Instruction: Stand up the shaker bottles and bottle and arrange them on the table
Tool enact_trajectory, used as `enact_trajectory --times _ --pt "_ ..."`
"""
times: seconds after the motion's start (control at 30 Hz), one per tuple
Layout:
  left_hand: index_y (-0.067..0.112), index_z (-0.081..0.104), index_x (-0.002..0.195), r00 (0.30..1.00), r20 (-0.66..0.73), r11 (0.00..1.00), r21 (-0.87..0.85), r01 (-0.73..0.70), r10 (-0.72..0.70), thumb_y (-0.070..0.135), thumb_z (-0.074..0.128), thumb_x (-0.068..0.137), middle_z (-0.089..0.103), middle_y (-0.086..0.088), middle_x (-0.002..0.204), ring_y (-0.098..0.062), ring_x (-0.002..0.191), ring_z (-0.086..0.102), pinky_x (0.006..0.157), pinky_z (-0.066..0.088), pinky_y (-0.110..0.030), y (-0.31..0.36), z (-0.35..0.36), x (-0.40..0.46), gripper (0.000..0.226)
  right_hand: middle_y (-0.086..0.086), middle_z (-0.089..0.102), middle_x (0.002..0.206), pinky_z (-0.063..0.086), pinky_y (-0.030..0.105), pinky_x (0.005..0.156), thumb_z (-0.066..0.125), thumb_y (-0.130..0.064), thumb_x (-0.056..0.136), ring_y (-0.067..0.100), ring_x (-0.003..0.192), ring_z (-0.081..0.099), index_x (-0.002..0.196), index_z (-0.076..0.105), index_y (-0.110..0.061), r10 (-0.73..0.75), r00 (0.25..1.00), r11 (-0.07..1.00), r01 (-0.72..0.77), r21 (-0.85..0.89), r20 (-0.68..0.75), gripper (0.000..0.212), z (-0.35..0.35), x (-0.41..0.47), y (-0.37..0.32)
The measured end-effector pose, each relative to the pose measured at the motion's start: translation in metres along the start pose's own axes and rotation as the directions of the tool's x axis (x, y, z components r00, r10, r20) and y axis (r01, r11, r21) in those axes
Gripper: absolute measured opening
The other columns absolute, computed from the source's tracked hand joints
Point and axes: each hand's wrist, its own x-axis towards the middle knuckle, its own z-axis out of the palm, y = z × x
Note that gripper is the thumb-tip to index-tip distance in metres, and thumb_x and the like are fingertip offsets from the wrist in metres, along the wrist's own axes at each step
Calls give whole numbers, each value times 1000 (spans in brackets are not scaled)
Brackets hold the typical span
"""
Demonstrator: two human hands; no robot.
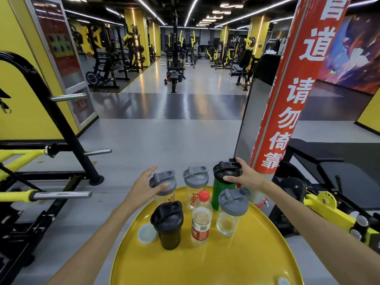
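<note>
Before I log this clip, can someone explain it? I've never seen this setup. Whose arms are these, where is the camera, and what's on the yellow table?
There is no robot: a person wears a camera on the head, looking forward and down in a gym. Both arms are theirs.

The round yellow table holds five upright shakers: two clear ones with grey lids at the back, a green shaker with a black lid, a black shaker in front, and a clear one at right. A red-capped bottle stands in the middle; a loose white disc lies flat.

The left hand touches the back-left shaker. The right hand grips the green shaker's lid.
</note>
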Motion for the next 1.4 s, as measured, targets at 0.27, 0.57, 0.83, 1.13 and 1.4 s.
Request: enact_trajectory --times 0.27,0.57,0.83,1.13,1.4 --pt "32 58 129 989 -34 988 63 -139 141 39 79 84 57 10 132 -8 121 54 107 46 -34 12 11 -42 50 16 31 156 32 39 113 74 -42 87 31 145 31 153 21 -8 -112 969 990 89 -113 -220 92 16 -50 -5" --pt "41 42 145 969 236 923 353 -155 73 75 79 56 43 15 149 -11 135 43 111 43 -40 -5 28 -70 103 1 28 157 40 33 111 76 -58 78 22 140 39 157 23 -22 -236 971 936 215 -280 -43 101 29 -78 8" --pt "35 48 136 974 202 955 254 -153 102 48 95 47 52 14 133 -12 123 51 101 47 -26 -19 46 -65 102 8 37 152 32 40 114 84 -46 74 27 142 29 154 31 -16 -161 986 894 162 -419 37 100 38 -71 18" --pt "30 47 141 978 186 956 260 -138 91 45 95 50 50 14 134 -12 123 50 102 46 -26 -20 44 -68 104 6 41 147 34 38 110 83 -46 74 25 136 33 151 36 -19 -168 984 878 173 -446 51 94 37 -64 19" --pt "30 37 149 968 246 946 302 -117 42 78 82 49 43 9 150 -16 139 41 112 43 -39 -12 40 -66 119 6 39 145 33 37 111 81 -48 77 25 134 33 152 33 -19 -178 980 862 197 -467 86 93 34 -67 19"
